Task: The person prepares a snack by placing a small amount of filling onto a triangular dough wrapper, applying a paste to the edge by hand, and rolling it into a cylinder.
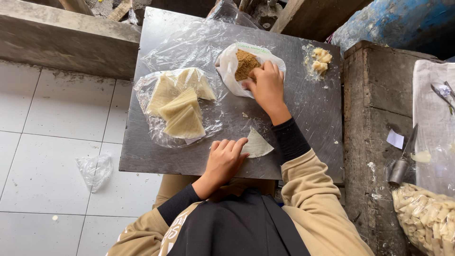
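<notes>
On the grey metal table (303,118), seen from the head camera looking straight down, the left hand (225,159) lies flat with its fingers pressed together and stretched out, the fingertips resting on the near-left edge of a pale triangular wrapper (257,144). The wrapper lies flat on the bare metal near the front edge of the table, between the two forearms.

The right hand (267,84) reaches further back, into the open mouth of a white plastic bag (227,66). Its fingers are curled together and dip into the brown crumbs (245,62) inside the bag; whether they pinch any crumbs I cannot tell, since the fingertips are hidden.

To the left of the white bag a clear plastic bag (156,95) lies open on the table with a stack of triangular wrappers (182,106) in it. At the far right corner of the table sits a small heap of yellowish pieces (320,60).

Beside the table on the right stands a rough wooden block (365,118), and at the lower right a clear sack of pale snacks (426,218). On the white tiled floor (47,142) to the left lies a crumpled scrap of clear plastic (95,170).
</notes>
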